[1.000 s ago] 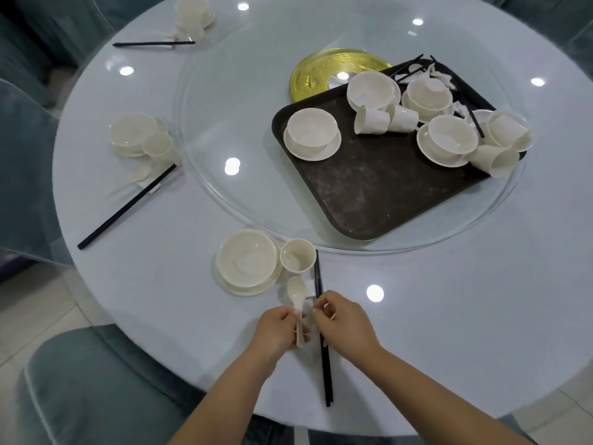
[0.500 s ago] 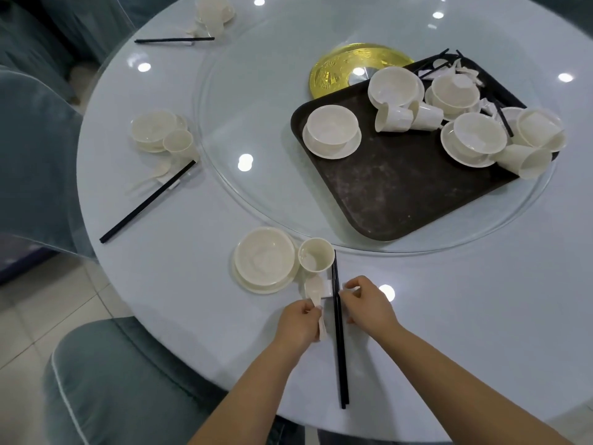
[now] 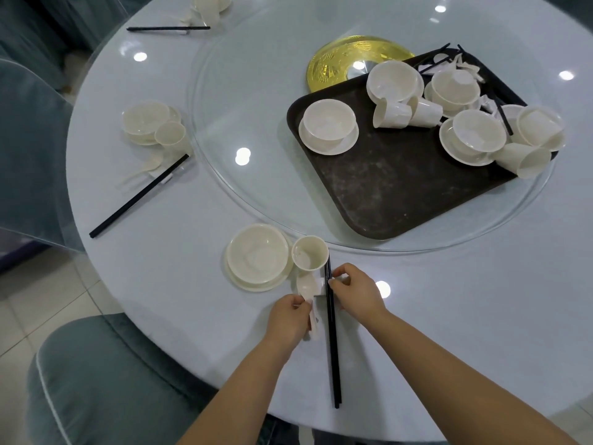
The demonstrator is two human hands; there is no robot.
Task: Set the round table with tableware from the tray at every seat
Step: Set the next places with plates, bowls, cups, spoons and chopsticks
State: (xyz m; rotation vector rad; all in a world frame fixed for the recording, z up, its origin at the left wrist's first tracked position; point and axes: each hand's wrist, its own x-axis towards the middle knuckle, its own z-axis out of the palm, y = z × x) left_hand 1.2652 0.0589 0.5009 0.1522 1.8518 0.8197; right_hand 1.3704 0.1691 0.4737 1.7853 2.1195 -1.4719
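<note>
- The round table (image 3: 449, 300) has a glossy pale top that mirrors ceiling lights as bright spots; a clear glass turntable (image 3: 256, 194) sits in its middle, with a gold disc (image 3: 337, 59) at the centre.
- A dark, scuffed tray (image 3: 401, 187) lies on the turntable's right half, holding bowls on saucers, tipped cups, white rests and black chopsticks, all crowded toward its far and right sides.
- At the near seat, a bowl (image 3: 258, 253) on a plate stands left of a cup (image 3: 309, 253); the two touch.
- The left hand (image 3: 290, 317) pinches the handle of a spoon (image 3: 305, 285), whose bowl lies just near of the cup.
- The right hand (image 3: 356, 292), fingers curled, pinches a small white rest (image 3: 321, 284) under the far end of the chopsticks (image 3: 332, 348), which run toward the near edge.
- Two set places lie on the left (image 3: 150, 123) and far left (image 3: 208, 4) of the table, each with black chopsticks.
- Grey-green padded chairs (image 3: 106, 380) ring the table on a pale tiled floor (image 3: 35, 303).
</note>
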